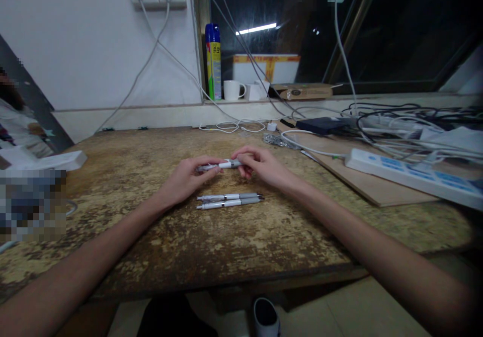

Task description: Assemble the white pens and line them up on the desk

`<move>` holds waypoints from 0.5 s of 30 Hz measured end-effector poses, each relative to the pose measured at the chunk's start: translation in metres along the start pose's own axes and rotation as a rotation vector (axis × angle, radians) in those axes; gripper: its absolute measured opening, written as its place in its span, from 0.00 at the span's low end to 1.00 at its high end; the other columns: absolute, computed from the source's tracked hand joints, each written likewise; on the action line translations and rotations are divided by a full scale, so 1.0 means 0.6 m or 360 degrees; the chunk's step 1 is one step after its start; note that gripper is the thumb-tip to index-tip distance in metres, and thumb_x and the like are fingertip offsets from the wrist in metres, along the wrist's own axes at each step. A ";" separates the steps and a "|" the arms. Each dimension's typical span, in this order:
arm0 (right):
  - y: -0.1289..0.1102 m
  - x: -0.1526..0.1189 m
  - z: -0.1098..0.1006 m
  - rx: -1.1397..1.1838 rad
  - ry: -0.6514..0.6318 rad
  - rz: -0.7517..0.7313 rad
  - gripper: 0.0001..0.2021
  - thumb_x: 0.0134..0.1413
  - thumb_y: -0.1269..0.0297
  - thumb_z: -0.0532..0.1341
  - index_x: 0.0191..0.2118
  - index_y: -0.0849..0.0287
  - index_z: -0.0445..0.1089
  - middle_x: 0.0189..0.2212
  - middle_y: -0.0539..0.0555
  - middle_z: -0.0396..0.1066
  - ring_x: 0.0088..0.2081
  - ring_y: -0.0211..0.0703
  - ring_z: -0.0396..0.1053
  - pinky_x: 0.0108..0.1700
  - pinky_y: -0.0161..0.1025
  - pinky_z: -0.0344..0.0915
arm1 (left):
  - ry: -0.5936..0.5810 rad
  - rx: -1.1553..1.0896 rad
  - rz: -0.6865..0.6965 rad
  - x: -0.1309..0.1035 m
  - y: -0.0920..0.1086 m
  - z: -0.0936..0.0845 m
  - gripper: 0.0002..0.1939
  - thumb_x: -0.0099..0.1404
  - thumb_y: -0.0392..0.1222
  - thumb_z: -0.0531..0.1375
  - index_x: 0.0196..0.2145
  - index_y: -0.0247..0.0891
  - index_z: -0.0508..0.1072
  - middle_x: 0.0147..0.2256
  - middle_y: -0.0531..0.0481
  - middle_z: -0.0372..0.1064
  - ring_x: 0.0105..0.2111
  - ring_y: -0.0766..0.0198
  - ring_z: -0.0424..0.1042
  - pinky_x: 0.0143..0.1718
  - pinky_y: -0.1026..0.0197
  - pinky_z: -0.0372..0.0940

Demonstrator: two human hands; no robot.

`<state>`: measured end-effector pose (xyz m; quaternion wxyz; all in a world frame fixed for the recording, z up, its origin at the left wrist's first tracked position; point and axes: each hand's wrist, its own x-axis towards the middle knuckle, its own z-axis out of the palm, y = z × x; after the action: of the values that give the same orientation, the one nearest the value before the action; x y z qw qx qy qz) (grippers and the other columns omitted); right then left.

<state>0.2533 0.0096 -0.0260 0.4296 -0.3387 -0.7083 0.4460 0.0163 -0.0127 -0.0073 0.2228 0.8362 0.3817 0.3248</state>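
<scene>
A white and grey pen [228, 164] is held level between my two hands over the middle of the worn wooden table [226, 246]. My left hand [187, 176] pinches its left part with thumb and fingers. Around the pen's right end are the closed fingers of my right hand [260, 165]. Just nearer to me, two similar pens lie side by side on the wood, a rear one [215, 197] and a front one [228, 203]. Whether a second pen is within my grip cannot be made out.
A white power strip [411, 173] and a thin board [362, 181] lie at the right, with tangled cables [400, 125] behind. A spray can [214, 65] and white mug [232, 90] stand on the sill. White boxes [64, 160] sit at the left.
</scene>
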 end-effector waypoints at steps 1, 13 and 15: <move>0.000 0.000 0.000 0.0004 -0.0004 0.0008 0.11 0.63 0.55 0.59 0.41 0.54 0.74 0.24 0.50 0.71 0.26 0.41 0.66 0.32 0.41 0.63 | -0.0002 0.0000 -0.0005 0.000 0.001 0.000 0.18 0.72 0.50 0.59 0.54 0.45 0.79 0.53 0.47 0.78 0.53 0.54 0.75 0.59 0.50 0.65; -0.004 0.000 0.000 -0.0057 -0.0017 0.0029 0.09 0.63 0.57 0.60 0.41 0.54 0.75 0.27 0.51 0.73 0.29 0.41 0.68 0.34 0.40 0.64 | 0.0006 0.0009 -0.0035 0.000 0.002 0.000 0.17 0.71 0.50 0.60 0.53 0.46 0.79 0.52 0.48 0.79 0.51 0.55 0.76 0.58 0.51 0.66; -0.005 -0.001 -0.001 -0.0110 0.0013 -0.0033 0.08 0.60 0.60 0.63 0.42 0.53 0.76 0.31 0.52 0.75 0.32 0.42 0.69 0.36 0.40 0.65 | 0.0028 0.0024 -0.0052 0.000 0.003 0.000 0.17 0.71 0.50 0.59 0.53 0.46 0.79 0.51 0.48 0.79 0.49 0.55 0.77 0.56 0.52 0.67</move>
<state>0.2540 0.0083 -0.0229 0.4251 -0.3477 -0.7251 0.4155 0.0169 -0.0135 -0.0061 0.2185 0.8286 0.3996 0.3256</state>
